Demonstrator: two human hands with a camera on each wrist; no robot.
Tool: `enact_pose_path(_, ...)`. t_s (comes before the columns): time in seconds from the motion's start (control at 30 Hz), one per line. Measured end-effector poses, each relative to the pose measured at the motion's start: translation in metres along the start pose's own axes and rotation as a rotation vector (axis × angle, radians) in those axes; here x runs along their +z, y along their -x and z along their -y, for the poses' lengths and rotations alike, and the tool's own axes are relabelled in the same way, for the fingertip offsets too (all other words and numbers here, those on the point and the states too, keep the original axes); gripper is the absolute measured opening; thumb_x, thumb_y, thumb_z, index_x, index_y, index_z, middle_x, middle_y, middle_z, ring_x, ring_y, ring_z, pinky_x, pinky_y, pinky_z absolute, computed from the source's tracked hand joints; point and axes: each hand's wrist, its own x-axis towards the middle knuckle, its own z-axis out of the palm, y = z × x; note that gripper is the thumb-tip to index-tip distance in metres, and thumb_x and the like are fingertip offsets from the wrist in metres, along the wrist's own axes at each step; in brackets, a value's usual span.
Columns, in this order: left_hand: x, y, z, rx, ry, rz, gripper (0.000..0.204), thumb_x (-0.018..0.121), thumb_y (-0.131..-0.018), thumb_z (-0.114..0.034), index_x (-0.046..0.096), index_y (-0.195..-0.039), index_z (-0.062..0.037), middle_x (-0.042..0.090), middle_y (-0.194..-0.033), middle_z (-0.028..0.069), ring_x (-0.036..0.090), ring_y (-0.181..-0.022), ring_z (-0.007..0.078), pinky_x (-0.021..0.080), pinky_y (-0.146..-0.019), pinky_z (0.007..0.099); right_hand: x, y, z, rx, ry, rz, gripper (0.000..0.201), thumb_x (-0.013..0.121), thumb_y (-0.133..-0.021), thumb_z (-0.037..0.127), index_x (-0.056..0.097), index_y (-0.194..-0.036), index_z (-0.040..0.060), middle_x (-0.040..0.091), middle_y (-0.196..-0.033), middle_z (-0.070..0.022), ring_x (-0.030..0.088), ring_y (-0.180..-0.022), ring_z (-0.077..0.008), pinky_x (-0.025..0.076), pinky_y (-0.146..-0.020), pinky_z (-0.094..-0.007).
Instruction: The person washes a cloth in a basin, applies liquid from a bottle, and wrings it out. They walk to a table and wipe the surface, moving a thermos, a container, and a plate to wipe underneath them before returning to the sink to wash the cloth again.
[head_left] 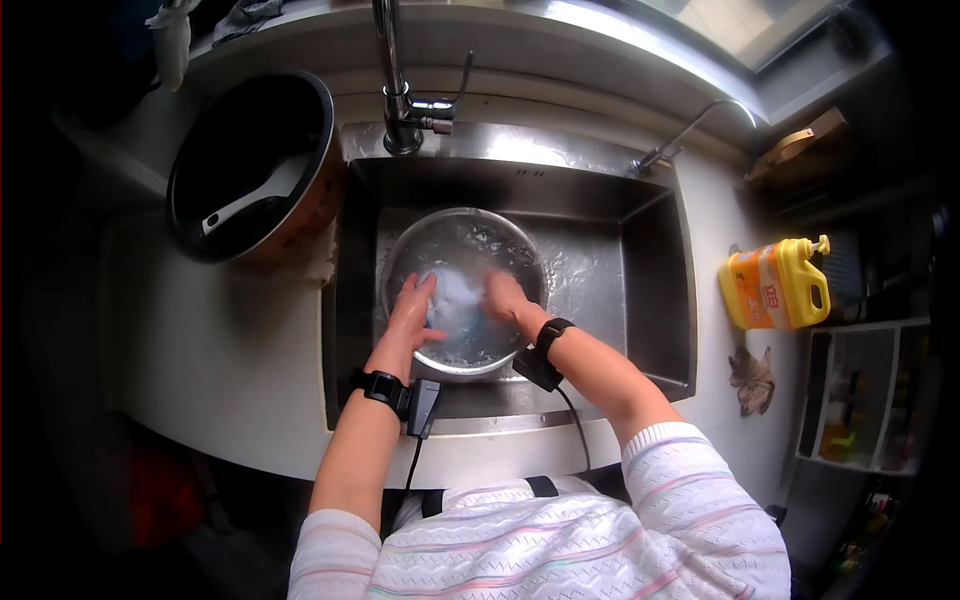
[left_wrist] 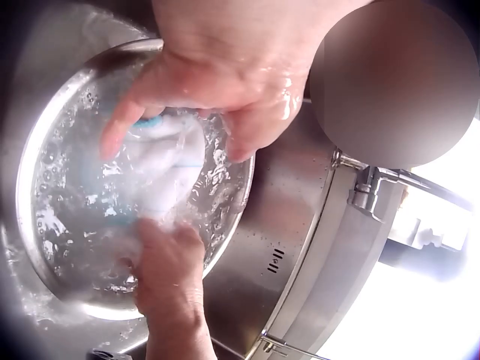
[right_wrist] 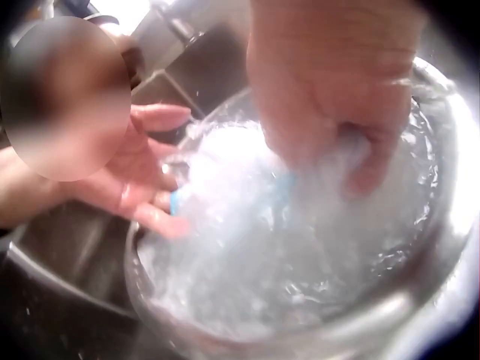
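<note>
A round metal basin (head_left: 462, 371) filled with cloudy water stands in the sink. In it lies a soaked white cloth (left_wrist: 171, 166) with light blue edging, partly under the surface. My left hand (head_left: 408, 315) is at the cloth's left side, fingers spread and loosely bent against it. On the other side my right hand (head_left: 508, 296) reaches into the water. Its thumb and fingers pinch a fold of the cloth in the right wrist view, with the fingertips partly hidden by water and blur.
The steel sink (head_left: 655, 290) surrounds the basin, with a tall faucet (head_left: 403, 130) behind it. A dark pot (head_left: 250, 165) holding a white-handled utensil stands left. On the right counter are a yellow pump jug (head_left: 775, 285) and a crumpled brown rag (head_left: 752, 380).
</note>
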Motion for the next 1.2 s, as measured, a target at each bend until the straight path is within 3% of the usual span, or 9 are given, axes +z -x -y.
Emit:
enact_pose_path(0.03, 0.004, 0.008, -0.008, -0.036, 0.116, -0.013, 0.066, 0.054, -0.086, -0.044, 0.024, -0.139, -0.0174, 0.023, -0.145, 0.0100, 0.035, -0.123, 0.0391, 0.047, -0.078, 0.0569, -0.004, 0.006, 0.009, -0.151, -0.154, -0.190, 0.034, 0.059, -0.069, 0.013, 0.059, -0.102, 0.0024, 0.062, -0.095, -0.0230, 0.060, -0.093, -0.0370, 0.048, -0.081, -0.0407)
enact_pose_path(0.27, -0.008, -0.064, 0.041, 0.076, 0.636, 0.233, 0.037, 0.055, -0.085, -0.027, 0.053, -0.110, -0.0004, 0.058, -0.102, 0.0129, 0.060, -0.092, 0.0292, 0.050, -0.076, 0.0466, -0.023, 0.049, 0.087, -0.531, -0.503, -0.232, 0.021, 0.055, -0.069, 0.014, 0.059, -0.088, 0.0051, 0.059, -0.086, -0.0172, 0.058, -0.083, -0.0340, 0.047, -0.075, -0.0377)
enact_pose_path(0.53, -0.019, 0.000, 0.000, 0.171, 0.174, -0.060, 0.048, 0.055, -0.084, -0.012, 0.039, -0.127, 0.0022, 0.049, -0.121, 0.0189, 0.056, -0.104, 0.0322, 0.054, -0.071, 0.0516, -0.025, -0.003, -0.012, 0.061, -0.231, -0.221, 0.054, 0.065, -0.068, 0.024, 0.049, -0.114, -0.0017, 0.058, -0.107, -0.0262, 0.057, -0.100, -0.0382, 0.045, -0.087, -0.0402)
enact_pose_path(0.73, -0.009, 0.007, 0.000, -0.005, 0.078, 0.031, 0.076, 0.061, -0.084, -0.035, 0.018, -0.142, -0.0118, 0.015, -0.147, 0.0151, 0.027, -0.126, 0.0463, 0.045, -0.079, 0.0628, -0.009, -0.008, -0.016, -0.046, 0.083, 0.098, 0.037, 0.062, -0.068, 0.024, 0.061, -0.094, -0.0028, 0.062, -0.092, -0.0264, 0.060, -0.091, -0.0395, 0.048, -0.079, -0.0432)
enact_pose_path(0.87, -0.008, 0.001, -0.004, -0.080, 0.247, 0.042, 0.067, 0.058, -0.084, -0.037, 0.027, -0.138, -0.0104, 0.028, -0.140, 0.0167, 0.029, -0.126, 0.0412, 0.045, -0.079, 0.0613, -0.022, 0.014, 0.030, -0.023, -0.570, 0.000, 0.037, 0.062, -0.066, 0.024, 0.061, -0.091, -0.0035, 0.062, -0.078, -0.0223, 0.060, -0.070, -0.0325, 0.048, -0.067, -0.0354)
enact_pose_path(1.0, -0.009, -0.049, 0.020, -0.051, 0.719, 0.246, 0.041, 0.057, -0.086, -0.029, 0.049, -0.119, -0.0071, 0.055, -0.115, 0.0141, 0.056, -0.102, 0.0351, 0.049, -0.077, 0.0542, -0.025, 0.044, 0.081, -0.321, -0.509, -0.122, 0.035, 0.062, -0.066, 0.024, 0.061, -0.087, -0.0037, 0.062, -0.080, -0.0194, 0.060, -0.073, -0.0308, 0.048, -0.069, -0.0360)
enact_pose_path(1.07, -0.010, -0.053, 0.025, 0.042, 0.581, 0.240, 0.028, 0.057, -0.085, -0.021, 0.055, -0.109, -0.0065, 0.062, -0.095, 0.0106, 0.062, -0.086, 0.0284, 0.052, -0.073, 0.0497, -0.021, 0.037, 0.072, -0.399, -0.471, -0.179, 0.035, 0.061, -0.066, 0.026, 0.061, -0.085, -0.0037, 0.063, -0.084, -0.0208, 0.062, -0.078, -0.0331, 0.048, -0.073, -0.0371)
enact_pose_path(1.13, 0.001, 0.003, -0.004, 0.178, 0.233, -0.052, 0.028, 0.058, -0.084, -0.016, 0.055, -0.110, -0.0067, 0.062, -0.097, 0.0117, 0.062, -0.088, 0.0277, 0.053, -0.068, 0.0470, -0.023, 0.018, 0.035, -0.111, -0.332, -0.055, 0.033, 0.061, -0.067, 0.023, 0.058, -0.088, -0.0024, 0.062, -0.085, -0.0214, 0.062, -0.081, -0.0343, 0.049, -0.074, -0.0371)
enact_pose_path(1.2, -0.012, 0.008, -0.009, 0.165, 0.126, -0.023, 0.030, 0.058, -0.083, -0.015, 0.054, -0.112, -0.0067, 0.059, -0.104, 0.0121, 0.059, -0.093, 0.0272, 0.054, -0.065, 0.0453, -0.036, 0.019, 0.020, 0.146, -0.470, -0.028, 0.034, 0.063, -0.068, 0.020, 0.056, -0.095, -0.0003, 0.061, -0.092, -0.0225, 0.059, -0.090, -0.0365, 0.048, -0.079, -0.0384)
